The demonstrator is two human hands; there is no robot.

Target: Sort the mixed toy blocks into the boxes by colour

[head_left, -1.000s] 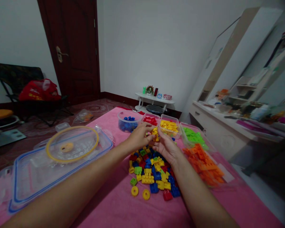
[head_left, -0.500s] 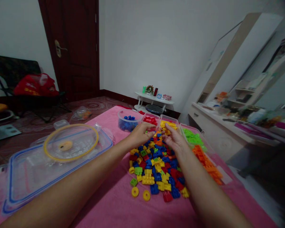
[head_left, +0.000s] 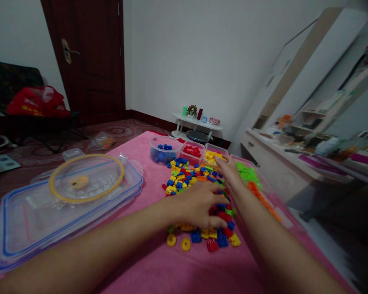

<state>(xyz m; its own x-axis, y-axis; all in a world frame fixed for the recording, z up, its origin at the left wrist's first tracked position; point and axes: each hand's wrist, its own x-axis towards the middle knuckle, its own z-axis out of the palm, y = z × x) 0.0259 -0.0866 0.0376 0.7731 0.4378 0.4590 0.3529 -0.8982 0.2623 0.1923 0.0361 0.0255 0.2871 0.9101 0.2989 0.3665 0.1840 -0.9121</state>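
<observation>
A heap of mixed toy building bricks (head_left: 180,179), yellow, blue, red and green, covers the middle of the pink cloth. Across the near part of the heap reaches my left hand (head_left: 200,204), palm down, its fingers apart over red and blue bricks. My right hand (head_left: 231,171) is at the near edge of a clear box of yellow bricks (head_left: 213,156); its visible fingers are stretched out, and I see no brick in them. Beside that box stand a box of red bricks (head_left: 192,151) and a round tub of blue bricks (head_left: 163,154).
Green pieces (head_left: 247,172) and orange pieces (head_left: 261,200) lie on the right, partly behind my right forearm. Clear lids with blue rims (head_left: 70,226) and a round yellow-rimmed lid (head_left: 122,175) lie on the left. A white dresser (head_left: 272,157) stands beyond the right edge.
My left hand has moved from beside the red box back toward me, down over the brick heap. My right hand has shifted slightly toward the yellow box. The view has moved a little.
</observation>
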